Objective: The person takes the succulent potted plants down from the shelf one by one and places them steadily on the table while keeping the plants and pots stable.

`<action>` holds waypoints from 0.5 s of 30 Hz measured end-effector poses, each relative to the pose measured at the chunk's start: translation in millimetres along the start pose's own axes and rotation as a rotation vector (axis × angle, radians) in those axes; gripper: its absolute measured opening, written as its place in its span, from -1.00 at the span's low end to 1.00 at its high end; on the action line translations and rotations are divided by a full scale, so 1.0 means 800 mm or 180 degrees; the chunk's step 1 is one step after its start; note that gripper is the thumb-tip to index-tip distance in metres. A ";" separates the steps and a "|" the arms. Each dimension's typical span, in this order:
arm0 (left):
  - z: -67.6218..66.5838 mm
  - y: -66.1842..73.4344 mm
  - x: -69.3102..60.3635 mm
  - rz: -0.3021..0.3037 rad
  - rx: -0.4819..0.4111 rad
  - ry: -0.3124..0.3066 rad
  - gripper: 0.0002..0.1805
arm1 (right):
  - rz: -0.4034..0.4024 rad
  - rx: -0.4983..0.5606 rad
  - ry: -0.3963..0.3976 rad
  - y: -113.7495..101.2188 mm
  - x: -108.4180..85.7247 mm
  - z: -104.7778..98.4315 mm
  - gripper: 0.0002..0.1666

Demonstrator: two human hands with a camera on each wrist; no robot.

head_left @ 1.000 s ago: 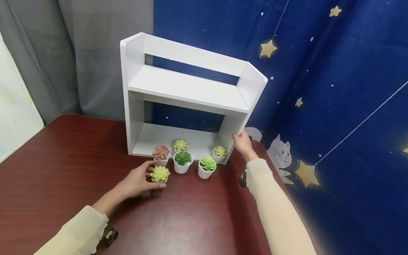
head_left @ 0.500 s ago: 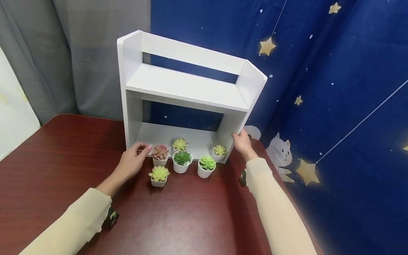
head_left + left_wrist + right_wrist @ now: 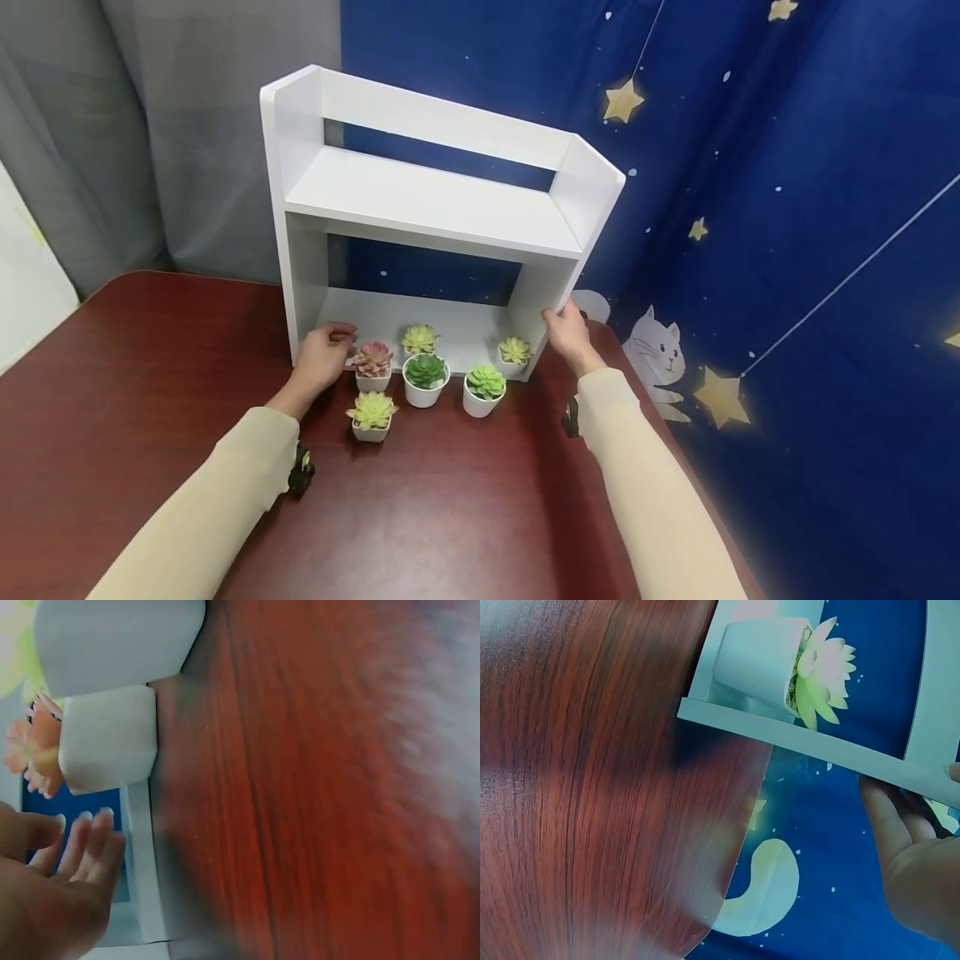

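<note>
White, two-tier, seemingly wooden shelf point(image 3: 431, 204), probably stiff, best held by its sides point(image 3: 588, 190): right hand point(image 3: 570, 335) grips at four o'clock; left hand point(image 3: 321, 358), empty, at eight.

The shelf point(image 3: 435, 193) is plain white, as are the pots point(image 3: 422, 396). One succulent point(image 3: 372, 358) is dusty pinkish red, another succulent point(image 3: 425, 371) dark green, a third succulent point(image 3: 486, 381) bright green, and three pale succulents point(image 3: 371, 409) yellow-green. Darker streaks of wood grain pattern the reddish-brown surface point(image 3: 450, 508). The deep blue curtain point(image 3: 840, 275) carries gold stars point(image 3: 623, 101), white flecks and a whitish cat point(image 3: 657, 354); the grey curtain point(image 3: 232, 150) is plain. The sleeves point(image 3: 202, 508) are cream, the wrist devices point(image 3: 302, 472) black.
</note>
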State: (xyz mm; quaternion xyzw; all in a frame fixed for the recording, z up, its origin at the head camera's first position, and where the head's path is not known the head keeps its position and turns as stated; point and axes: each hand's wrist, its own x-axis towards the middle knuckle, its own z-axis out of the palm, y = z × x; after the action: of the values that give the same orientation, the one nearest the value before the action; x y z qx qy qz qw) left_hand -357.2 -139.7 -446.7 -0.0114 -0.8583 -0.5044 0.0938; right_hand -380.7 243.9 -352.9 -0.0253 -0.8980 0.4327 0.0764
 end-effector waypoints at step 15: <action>0.024 -0.009 0.047 0.0379 -0.0380 -0.0699 -0.58 | 0.0054 -0.0138 0.0015 -0.002 -0.001 -0.002 -0.38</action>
State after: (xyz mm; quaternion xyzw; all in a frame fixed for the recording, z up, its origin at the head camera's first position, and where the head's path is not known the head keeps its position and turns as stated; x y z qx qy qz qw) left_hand -397.7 -129.5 -455.6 -0.1229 -0.8297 -0.5438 0.0282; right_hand -379.7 243.9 -351.1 -0.0356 -0.9067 0.4137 0.0743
